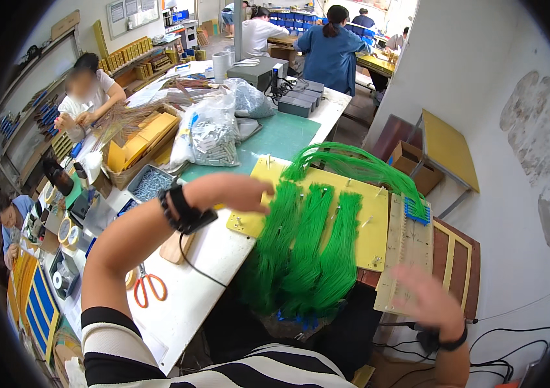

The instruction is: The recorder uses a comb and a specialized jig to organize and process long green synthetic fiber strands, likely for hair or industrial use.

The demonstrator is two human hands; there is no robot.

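Note:
Three thick bundles of thin green strands [310, 236] hang from a yellow board [369, 249] with upright white pegs, their lower ends over my lap. Another green bundle [352, 157] arches along the far side to a blue comb-like piece [417, 211] on a pale board [411, 242] with rows of small holes. My left hand [239, 193] hovers by the leftmost bundle, thumb and fingers apart, holding nothing visible. Over the near part of the pale board is my right hand [425, 299], slightly blurred, fingers spread and nothing seen in them.
Orange-handled scissors [150, 288] lie on the white table [204, 284] at left. Behind stand a tray of screws [152, 183], a clear bag of metal parts [209, 132] and a cardboard box [139, 145]. Black cables [501, 365] run at lower right. Several people work nearby.

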